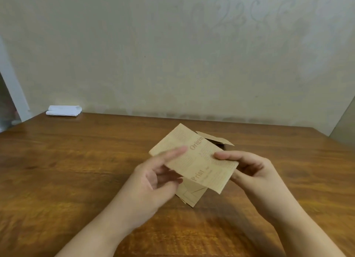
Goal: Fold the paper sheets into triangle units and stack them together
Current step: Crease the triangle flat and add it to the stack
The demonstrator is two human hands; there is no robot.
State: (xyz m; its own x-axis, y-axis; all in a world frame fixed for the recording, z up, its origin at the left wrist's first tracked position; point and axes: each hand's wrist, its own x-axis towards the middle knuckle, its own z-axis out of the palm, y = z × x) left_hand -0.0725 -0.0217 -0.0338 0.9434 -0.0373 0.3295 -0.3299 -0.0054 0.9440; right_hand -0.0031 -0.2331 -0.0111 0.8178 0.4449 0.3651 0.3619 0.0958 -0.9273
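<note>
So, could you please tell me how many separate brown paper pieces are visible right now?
3 at least: the printed sheet held in both hands, folded paper on the table beneath it, and another piece behind it. More may be hidden under the sheet.

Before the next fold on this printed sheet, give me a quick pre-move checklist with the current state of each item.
1. Tan printed paper sheet held off the brown wooden table: ok.
2. Right hand pinches the sheet's right edge between thumb and fingers: ok.
3. Left hand secure on the sheet: cannot tell; its fingers are blurred, the forefinger lies across the left part.
4. Sheet flat and not yet creased: ok, the print reads across it unbroken.
5. Other tan paper pieces lie on the table under the sheet, within reach for stacking: ok.
6. Folded white cloth at the far left corner, away from the work: ok.
</note>
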